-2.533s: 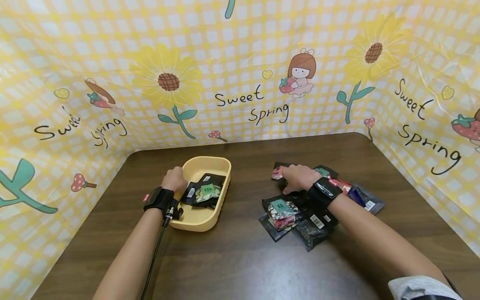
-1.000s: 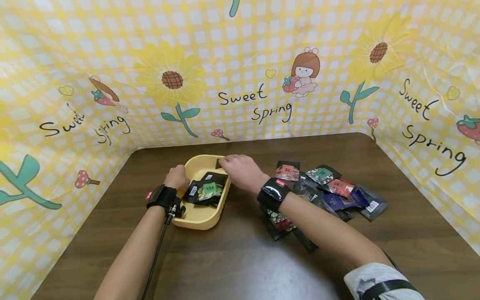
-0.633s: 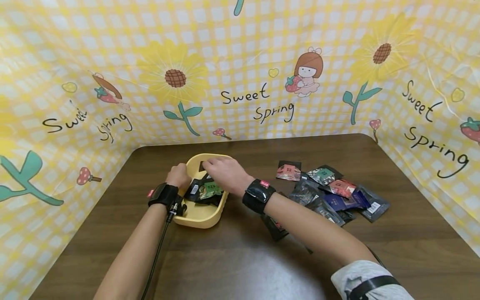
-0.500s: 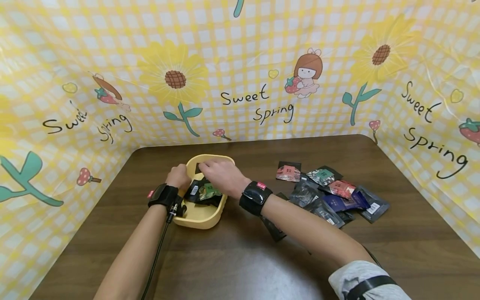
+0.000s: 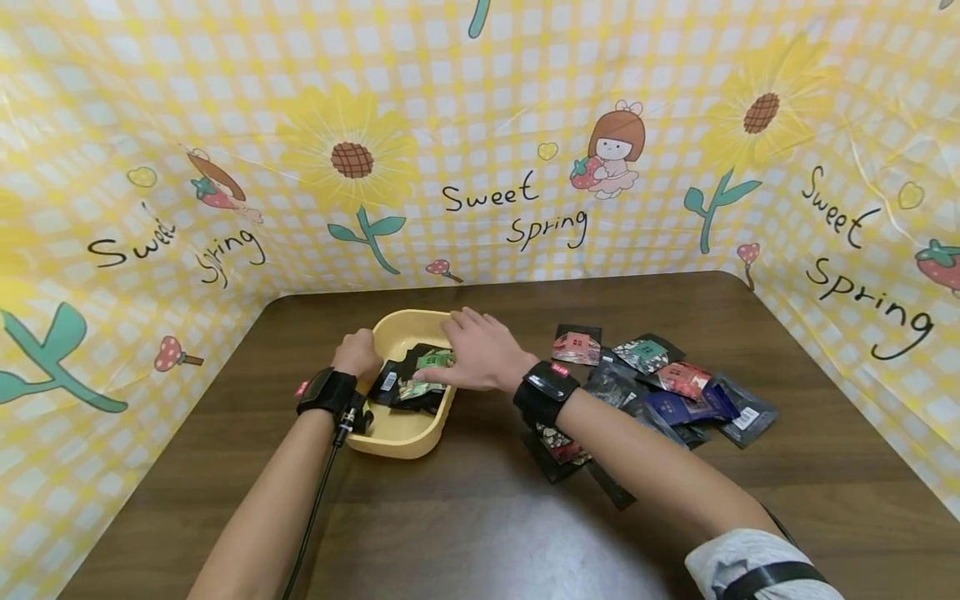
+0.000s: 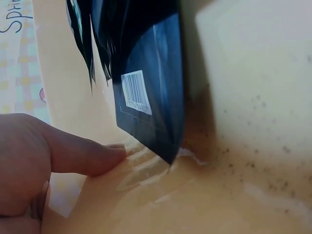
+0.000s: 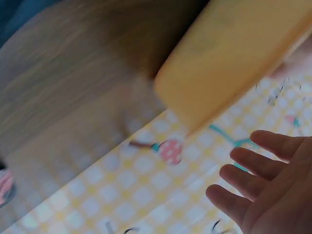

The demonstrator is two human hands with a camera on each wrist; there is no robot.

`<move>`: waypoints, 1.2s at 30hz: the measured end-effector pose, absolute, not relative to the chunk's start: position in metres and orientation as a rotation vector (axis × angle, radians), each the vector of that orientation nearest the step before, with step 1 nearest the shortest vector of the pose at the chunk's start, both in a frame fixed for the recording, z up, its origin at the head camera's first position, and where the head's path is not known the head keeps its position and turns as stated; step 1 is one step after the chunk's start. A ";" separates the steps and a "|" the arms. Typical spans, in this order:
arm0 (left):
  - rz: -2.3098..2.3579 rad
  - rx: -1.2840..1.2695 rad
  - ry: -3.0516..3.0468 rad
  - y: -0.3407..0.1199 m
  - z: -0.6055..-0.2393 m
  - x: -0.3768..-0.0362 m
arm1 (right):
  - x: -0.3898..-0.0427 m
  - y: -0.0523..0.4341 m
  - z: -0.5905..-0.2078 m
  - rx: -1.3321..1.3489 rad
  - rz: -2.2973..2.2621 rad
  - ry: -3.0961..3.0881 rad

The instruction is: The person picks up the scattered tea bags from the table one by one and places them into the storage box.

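Observation:
My left hand [image 5: 357, 354] grips the left rim of a yellow plastic basket [image 5: 393, 433]. In the left wrist view its thumb [image 6: 83, 153] lies along the basket's inner wall, below a black sachet [image 6: 146, 83] with a barcode label. Several black sachets [image 5: 405, 393] lie heaped inside, the top one with a green label. Over the basket's right rim is my right hand [image 5: 483, 350], fingers extended and thumb spread, partly covering the heap. The right wrist view shows that hand [image 7: 280, 187] with spread fingers and nothing in it, apart from the basket's outer side.
On the right of the brown wooden table [image 5: 450, 525] lies a loose pile of sachets, among them a red-labelled one [image 5: 682, 377], a green-labelled one [image 5: 647, 352] and a purple one [image 5: 682, 406]. My right forearm hides part of it. A checked yellow cloth [image 5: 487, 242] surrounds the table.
My right hand went from the pile to the basket with a dark sachet, let it go there, and has moved back right with fingers spread. The left hand stays on the rim.

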State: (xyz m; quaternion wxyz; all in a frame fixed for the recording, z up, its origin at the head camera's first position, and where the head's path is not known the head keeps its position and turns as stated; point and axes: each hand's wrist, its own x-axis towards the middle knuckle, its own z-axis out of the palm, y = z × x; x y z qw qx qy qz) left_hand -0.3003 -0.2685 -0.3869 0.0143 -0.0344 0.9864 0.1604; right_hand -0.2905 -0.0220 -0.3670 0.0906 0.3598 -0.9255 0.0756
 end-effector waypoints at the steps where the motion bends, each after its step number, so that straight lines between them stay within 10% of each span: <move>1: 0.502 -0.106 3.068 -0.269 -0.387 -0.300 | -0.294 -0.016 -0.366 1.047 0.233 -2.771; 19: 0.519 -0.105 3.069 -0.267 -0.385 -0.296 | -0.343 0.102 -0.383 0.689 0.327 -3.258; 36: 0.504 -0.111 3.048 -0.270 -0.388 -0.302 | -0.347 0.114 -0.387 0.768 0.255 -3.293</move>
